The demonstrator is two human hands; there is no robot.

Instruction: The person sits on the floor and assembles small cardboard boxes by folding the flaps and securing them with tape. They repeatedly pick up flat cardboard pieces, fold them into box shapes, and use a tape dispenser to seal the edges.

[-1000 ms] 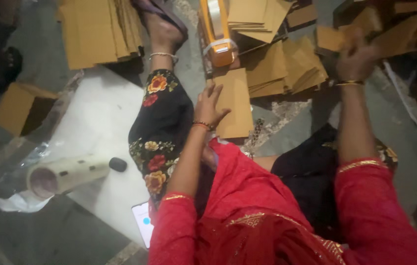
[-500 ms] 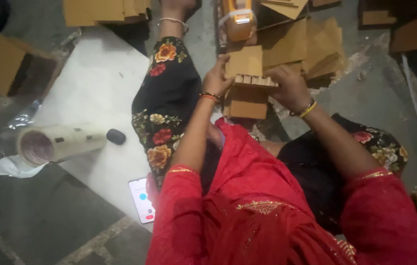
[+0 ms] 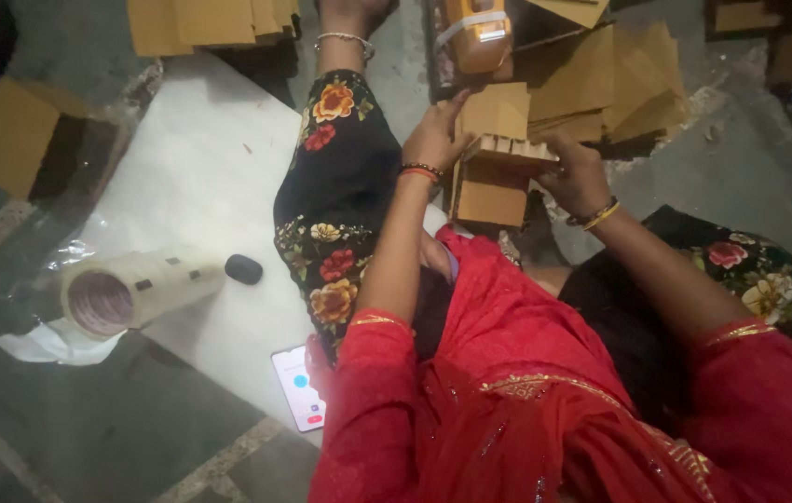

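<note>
Between the person's knees on the grey floor, left hand [image 3: 435,138] and right hand [image 3: 575,175] close their fingers on a half-folded brown cardboard box [image 3: 497,158], flaps unsealed, flat sheets [image 3: 615,84] waiting beyond.

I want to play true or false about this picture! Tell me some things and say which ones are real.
1. Both hands are on a small cardboard box. True.
2. The big roll of tape stands upright. False: it lies on its side on the white sheet.
3. A phone with a lit screen lies near the sheet's edge. True.
4. The left hand holds the small black thing. False: that lies alone beside the roll.
5. The right hand wears bangles at the wrist. True.
</note>
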